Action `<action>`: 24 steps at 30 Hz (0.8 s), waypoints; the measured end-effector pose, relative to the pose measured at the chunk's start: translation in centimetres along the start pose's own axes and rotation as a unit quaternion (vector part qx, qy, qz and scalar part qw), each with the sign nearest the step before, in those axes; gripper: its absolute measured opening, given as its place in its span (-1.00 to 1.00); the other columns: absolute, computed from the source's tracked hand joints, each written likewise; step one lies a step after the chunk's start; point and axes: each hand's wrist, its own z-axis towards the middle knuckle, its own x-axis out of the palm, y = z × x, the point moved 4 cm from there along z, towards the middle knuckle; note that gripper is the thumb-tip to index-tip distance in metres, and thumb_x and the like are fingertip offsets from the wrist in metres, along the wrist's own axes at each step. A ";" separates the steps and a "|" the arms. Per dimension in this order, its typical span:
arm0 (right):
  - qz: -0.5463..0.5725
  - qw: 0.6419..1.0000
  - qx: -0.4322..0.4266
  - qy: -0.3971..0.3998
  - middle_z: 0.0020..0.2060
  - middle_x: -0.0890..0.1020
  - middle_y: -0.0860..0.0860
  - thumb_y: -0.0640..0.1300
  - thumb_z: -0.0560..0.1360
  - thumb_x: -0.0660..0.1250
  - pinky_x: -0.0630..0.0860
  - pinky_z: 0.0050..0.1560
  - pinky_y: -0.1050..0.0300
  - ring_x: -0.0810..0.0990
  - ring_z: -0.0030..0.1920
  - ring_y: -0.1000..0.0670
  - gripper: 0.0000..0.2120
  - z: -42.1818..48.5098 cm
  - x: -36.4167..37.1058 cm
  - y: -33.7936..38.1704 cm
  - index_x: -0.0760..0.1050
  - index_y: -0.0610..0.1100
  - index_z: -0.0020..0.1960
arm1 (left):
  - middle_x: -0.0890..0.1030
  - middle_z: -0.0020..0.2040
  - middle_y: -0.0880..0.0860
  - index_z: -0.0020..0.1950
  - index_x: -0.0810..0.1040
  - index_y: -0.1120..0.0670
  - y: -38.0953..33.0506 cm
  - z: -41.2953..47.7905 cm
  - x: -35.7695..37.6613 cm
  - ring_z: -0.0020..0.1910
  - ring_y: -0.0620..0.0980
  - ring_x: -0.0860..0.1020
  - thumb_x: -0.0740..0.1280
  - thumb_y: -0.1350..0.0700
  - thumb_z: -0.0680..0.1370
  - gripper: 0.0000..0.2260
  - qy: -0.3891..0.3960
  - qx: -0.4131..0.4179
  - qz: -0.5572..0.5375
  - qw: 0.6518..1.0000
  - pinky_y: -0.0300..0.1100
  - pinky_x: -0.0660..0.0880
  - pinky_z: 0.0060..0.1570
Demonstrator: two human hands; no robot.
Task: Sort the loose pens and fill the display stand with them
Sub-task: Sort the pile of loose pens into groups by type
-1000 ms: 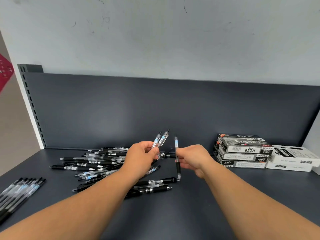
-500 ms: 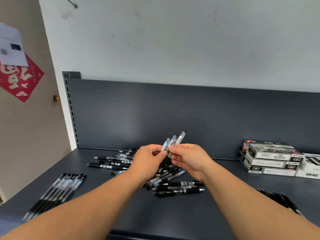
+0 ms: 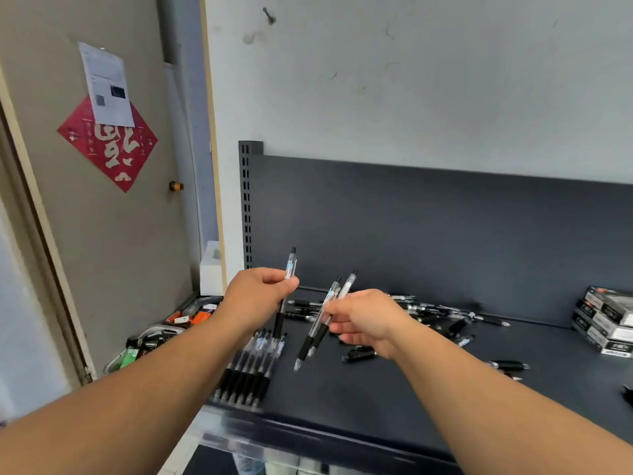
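Above shelf, L hand pinched one pen upright; R hand gripped two pens, tilted, tips down, just beside. Below L hand lay sorted row at shelf's left edge; loose pile behind R hand.

One pen points up, two pens slant; row and pile lie flat.

A row of pens lies side by side at the lower centre of the frame, on the shelf near its left front corner. Behind it and to the right, a loose pile of pens lies along the back panel. Stacked boxes sit at the right edge. Above the row, the left hand holds a single pen upright. Just to its right, the right hand holds a pair of pens tilted.
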 end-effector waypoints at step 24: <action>-0.308 0.946 0.099 -0.017 -0.24 0.67 -0.12 -0.07 0.48 0.43 0.65 -0.21 0.11 0.59 -0.34 -0.02 -0.79 0.2 7.7 -2.7 0.52 -0.21 -0.06 | 0.54 0.01 -0.03 0.25 0.50 0.03 6.5 -0.7 -2.1 -0.08 -0.10 0.48 0.40 -0.02 0.50 -0.65 0.107 0.050 0.317 0.941 -0.31 0.38 -0.07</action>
